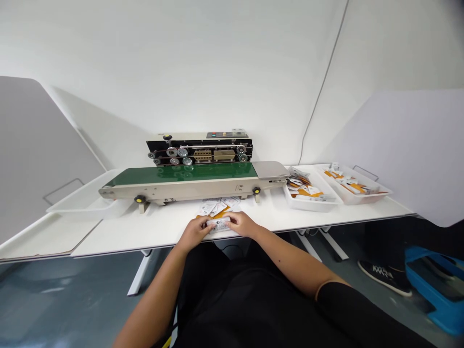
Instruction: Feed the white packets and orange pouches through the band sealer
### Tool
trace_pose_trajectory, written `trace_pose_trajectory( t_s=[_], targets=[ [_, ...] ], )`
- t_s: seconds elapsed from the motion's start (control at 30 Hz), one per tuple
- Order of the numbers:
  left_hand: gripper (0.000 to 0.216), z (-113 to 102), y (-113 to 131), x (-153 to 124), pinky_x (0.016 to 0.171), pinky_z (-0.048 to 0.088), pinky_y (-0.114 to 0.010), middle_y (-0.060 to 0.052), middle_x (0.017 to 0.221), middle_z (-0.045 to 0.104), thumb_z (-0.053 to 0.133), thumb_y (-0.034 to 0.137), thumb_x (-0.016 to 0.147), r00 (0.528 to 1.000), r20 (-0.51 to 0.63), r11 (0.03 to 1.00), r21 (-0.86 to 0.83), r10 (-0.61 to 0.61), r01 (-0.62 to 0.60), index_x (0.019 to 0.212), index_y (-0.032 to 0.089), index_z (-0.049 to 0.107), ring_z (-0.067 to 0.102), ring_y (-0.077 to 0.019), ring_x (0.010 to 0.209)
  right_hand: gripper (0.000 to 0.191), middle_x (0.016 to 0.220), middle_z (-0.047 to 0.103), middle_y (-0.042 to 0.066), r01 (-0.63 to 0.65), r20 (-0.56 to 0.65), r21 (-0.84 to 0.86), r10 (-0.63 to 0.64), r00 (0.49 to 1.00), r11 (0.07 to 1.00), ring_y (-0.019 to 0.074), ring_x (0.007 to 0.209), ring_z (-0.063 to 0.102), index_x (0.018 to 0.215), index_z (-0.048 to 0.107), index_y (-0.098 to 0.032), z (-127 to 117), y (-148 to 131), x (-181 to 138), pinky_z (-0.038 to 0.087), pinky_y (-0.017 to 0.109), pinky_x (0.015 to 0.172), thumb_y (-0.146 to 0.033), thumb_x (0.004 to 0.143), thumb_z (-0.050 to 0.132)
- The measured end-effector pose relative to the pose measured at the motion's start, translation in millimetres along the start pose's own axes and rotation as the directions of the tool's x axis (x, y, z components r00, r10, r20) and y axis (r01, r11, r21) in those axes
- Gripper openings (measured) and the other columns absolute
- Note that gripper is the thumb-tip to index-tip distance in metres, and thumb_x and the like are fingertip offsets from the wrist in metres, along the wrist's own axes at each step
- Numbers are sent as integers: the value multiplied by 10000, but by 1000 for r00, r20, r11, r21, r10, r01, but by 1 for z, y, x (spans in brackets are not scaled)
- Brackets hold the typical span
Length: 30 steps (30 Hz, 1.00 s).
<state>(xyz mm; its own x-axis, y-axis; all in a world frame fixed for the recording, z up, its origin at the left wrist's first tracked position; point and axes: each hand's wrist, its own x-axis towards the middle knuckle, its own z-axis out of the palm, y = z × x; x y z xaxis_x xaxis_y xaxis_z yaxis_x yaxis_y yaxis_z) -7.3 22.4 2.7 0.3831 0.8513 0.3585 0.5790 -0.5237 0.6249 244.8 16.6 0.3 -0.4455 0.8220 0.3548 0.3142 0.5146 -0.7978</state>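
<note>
Between my two hands, near the table's front edge, is a small white printed packet. The fingers of my left hand grip its left end. At its right end, my right hand pinches it with thumb and fingers. Just behind lies a loose pile of white and orange printed packets, partly hidden by my hands. Beyond that pile stands a band sealing machine with metal wheels and a green conveyor belt.
To the right, two white plastic trays hold many white and orange packets. A translucent white tray sits left of the conveyor. White panels flank the table. A shoe and a blue object are on the floor at right.
</note>
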Motion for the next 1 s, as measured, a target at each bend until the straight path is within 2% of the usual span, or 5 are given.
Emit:
trace_pose_trajectory(
  t_s=[0.1, 0.33, 0.77, 0.93, 1.0],
  targets=[
    [387, -2, 1, -1, 596, 428, -256, 8, 649, 591, 639, 535, 899, 999, -39, 1000, -12, -15, 15, 712, 197, 633, 536, -164, 630, 194, 838, 716, 26, 76, 35, -208, -70, 997, 975, 168, 738, 614, 1033, 755, -219, -6, -11, 3, 441, 271, 697, -309, 911, 634],
    [399, -3, -1, -2, 637, 450, -265, 0, 663, 586, 623, 545, 911, 998, -33, 999, -29, 45, -46, 712, 198, 625, 539, -172, 664, 155, 738, 657, -16, 71, 309, -276, 18, 951, 959, 131, 659, 527, 844, 709, -196, -15, -35, 21, 320, 240, 609, -312, 912, 630],
    [394, -4, -3, -5, 612, 433, -257, 9, 626, 579, 585, 521, 935, 999, 7, 998, -48, 44, -43, 716, 198, 632, 542, -167, 627, 158, 717, 639, -15, 51, 284, -289, 35, 958, 956, 130, 665, 514, 808, 678, -193, 1, -38, 24, 299, 239, 602, -296, 921, 639],
    [333, -9, 2, -6, 708, 489, -296, -34, 818, 674, 573, 514, 933, 999, -40, 981, -192, 27, -34, 900, 191, 643, 617, -202, 770, 188, 645, 645, -20, -11, 296, -65, 30, 955, 998, 122, 559, 531, 807, 707, -192, -46, -50, 50, 360, 234, 544, -363, 886, 691],
    [333, -11, 2, -5, 746, 500, -311, -58, 898, 690, 566, 508, 941, 998, -43, 960, -277, 42, -52, 993, 184, 627, 643, -216, 833, 229, 712, 682, -2, -90, 160, 113, 71, 985, 990, 115, 533, 538, 892, 716, -182, -81, -50, 73, 384, 230, 513, -410, 868, 706]
  ],
)
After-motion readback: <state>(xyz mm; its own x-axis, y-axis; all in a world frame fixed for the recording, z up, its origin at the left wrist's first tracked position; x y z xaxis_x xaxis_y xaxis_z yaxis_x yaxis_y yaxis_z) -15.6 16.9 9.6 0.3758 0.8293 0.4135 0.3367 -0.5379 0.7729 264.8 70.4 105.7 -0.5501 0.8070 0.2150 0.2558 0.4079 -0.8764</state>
